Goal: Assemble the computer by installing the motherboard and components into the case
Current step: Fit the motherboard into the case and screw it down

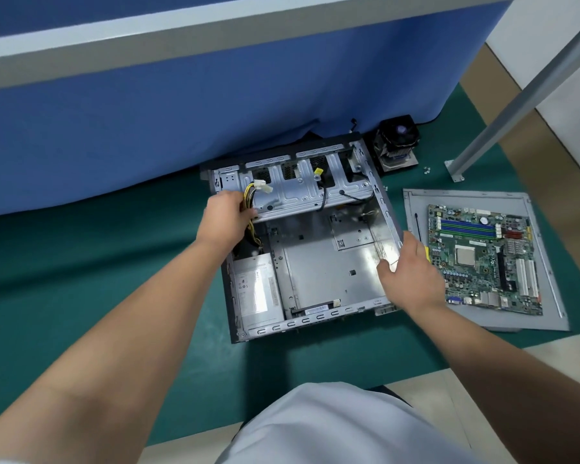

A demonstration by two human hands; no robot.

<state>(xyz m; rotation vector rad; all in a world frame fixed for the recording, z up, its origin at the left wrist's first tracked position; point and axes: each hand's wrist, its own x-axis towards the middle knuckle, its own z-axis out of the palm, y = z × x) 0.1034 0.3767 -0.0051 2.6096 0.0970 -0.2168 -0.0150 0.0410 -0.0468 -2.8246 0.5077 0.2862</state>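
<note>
An open grey computer case (318, 262) lies flat on the green mat, its floor bare. A silver power supply (257, 289) sits in its near-left corner. My left hand (225, 217) grips the bundle of yellow and black power cables (252, 192) at the case's left side, by the drive cage (302, 192). My right hand (411, 274) holds the case's right wall, thumb inside and fingers outside. The green motherboard (482, 259) lies to the right on the grey side panel (546, 313).
A CPU cooler with fan (397, 142) stands behind the case at the blue partition (215, 112). A black screwdriver (417, 226) lies on the panel's left edge. Small screws (426, 169) are scattered near a grey metal desk leg (503, 115). My white-clothed knee (332, 426) is in front.
</note>
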